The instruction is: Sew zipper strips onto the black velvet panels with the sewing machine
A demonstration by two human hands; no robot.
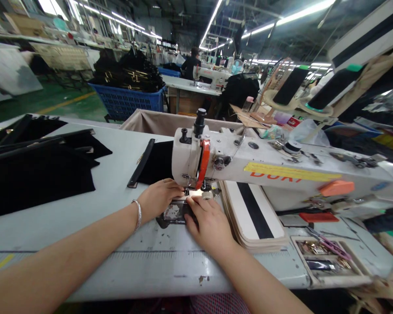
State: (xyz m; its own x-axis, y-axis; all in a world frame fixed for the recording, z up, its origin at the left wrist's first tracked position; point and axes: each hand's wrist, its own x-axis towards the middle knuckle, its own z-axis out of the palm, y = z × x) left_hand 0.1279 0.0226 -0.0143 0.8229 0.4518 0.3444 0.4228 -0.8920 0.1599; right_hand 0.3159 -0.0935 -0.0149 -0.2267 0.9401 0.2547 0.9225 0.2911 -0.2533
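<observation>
A white sewing machine [229, 157] stands on the table in front of me. To the left of its head lies a black fabric piece [157, 163] with a dark strip along its outer edge. My left hand [160, 198], a silver bracelet on its wrist, is closed at the near edge of this fabric, its fingertips beside the presser foot [187, 191]. My right hand [211, 222] lies just right of the needle area, fingers stretched out and thumb apart. The fabric under the lit needle area is mostly hidden by both hands.
Black pieces [39, 179] lie on the left. Right of my right hand is a stack of white panels with a black stripe [255, 209]. A parts tray [327, 257] holds purple-handled scissors [334, 246]. Behind stand thread cones [291, 85] and a loaded blue basket [127, 97].
</observation>
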